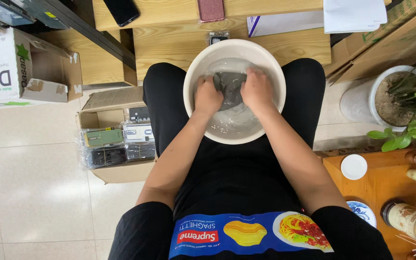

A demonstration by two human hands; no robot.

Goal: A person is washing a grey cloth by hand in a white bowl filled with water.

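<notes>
Both hands sit in the white basin (273, 65) on the lap: left hand (208, 96) and right hand (257, 89) clamped on either side of a grey cloth (229, 85) lying underwater between them, equally near.

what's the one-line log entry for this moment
left hand gripping grey cloth | right hand gripping same cloth | cloth in water | white basin on lap
</notes>
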